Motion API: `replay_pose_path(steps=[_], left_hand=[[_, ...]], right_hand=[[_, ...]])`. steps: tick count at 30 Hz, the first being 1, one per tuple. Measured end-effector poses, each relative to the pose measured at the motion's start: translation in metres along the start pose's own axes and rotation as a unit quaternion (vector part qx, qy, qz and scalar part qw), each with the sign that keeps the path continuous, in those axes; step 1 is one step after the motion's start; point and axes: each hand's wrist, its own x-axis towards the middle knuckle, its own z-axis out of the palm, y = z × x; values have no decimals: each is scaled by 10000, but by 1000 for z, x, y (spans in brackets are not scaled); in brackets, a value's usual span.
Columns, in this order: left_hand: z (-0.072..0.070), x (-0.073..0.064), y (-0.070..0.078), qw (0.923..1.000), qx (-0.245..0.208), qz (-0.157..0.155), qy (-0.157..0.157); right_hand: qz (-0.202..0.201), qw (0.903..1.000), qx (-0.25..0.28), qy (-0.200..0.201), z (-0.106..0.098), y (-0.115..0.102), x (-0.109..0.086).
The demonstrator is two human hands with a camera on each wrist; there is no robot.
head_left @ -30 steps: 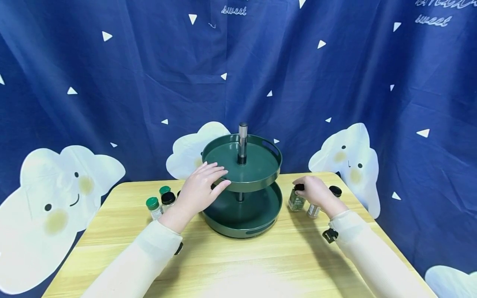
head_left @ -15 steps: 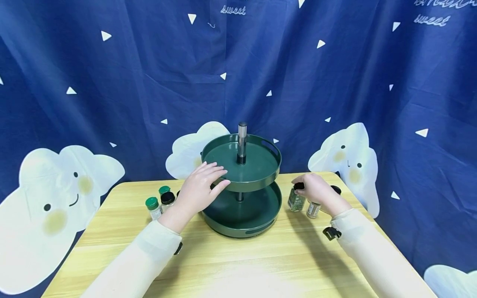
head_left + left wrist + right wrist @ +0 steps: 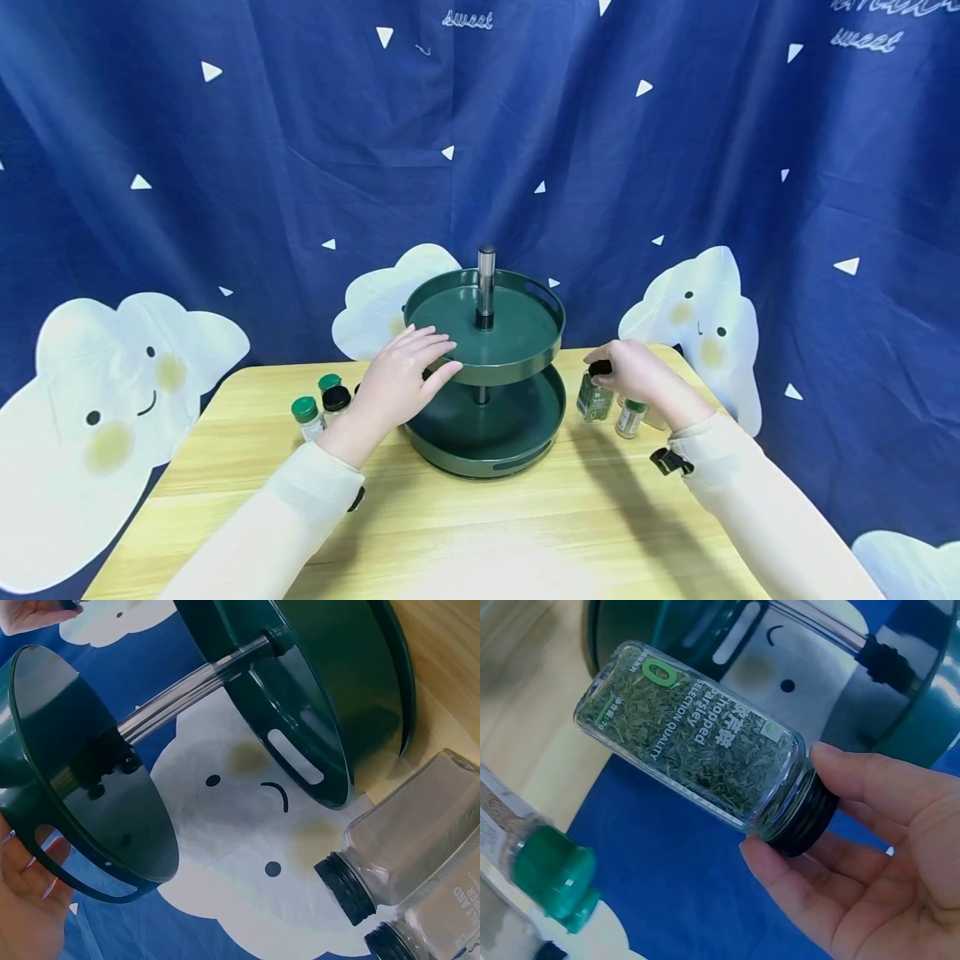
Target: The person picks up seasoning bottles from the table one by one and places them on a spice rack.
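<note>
My right hand pinches the black cap of a glass spice jar between thumb and fingers. The jar's label reads chopped parsley, with green flakes inside. It is right of a dark green two-tier round tray stand; whether its base touches the table cannot be told. My left hand lies at the front left of the upper tier, fingers extended over the rim. In the left wrist view its fingers show beside the tier's cut-out handle.
A green-capped jar stands beside the right hand, with another partly hidden behind it. Left of the stand are several jars, including a green-capped one and a black-capped one. A blue curtain hangs behind the wooden table.
My right hand has risen slightly with the parsley jar, uncovering the green cap of the jar beside it. The left hand keeps its place.
</note>
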Motion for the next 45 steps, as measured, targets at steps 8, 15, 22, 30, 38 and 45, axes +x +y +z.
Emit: replay_pose_path(steps=[8, 15, 22, 30, 38, 45], left_hand=[[0, 1, -1, 10000, 2, -21, -16], [-1, 0, 0, 10000, -8, -5, 13], [-2, 1, 1, 10000, -3, 9, 22], [-3, 1, 1, 10000, -28, -23, 3], [0, 1, -1, 10000, 29, -15, 13], [0, 1, 0, 10000, 28, -44, 3]], right_hand=[[-274, 9995, -162, 79, -17, -9, 2], [-274, 9995, -150, 50, -31, -15, 2], [-182, 9997, -132, 101, -43, -20, 2], [-149, 9996, -115, 210, -58, -26, 4], [-196, 9992, -141, 316, -71, -32, 7], [-140, 9992, -96, 364, -81, -36, 8]])
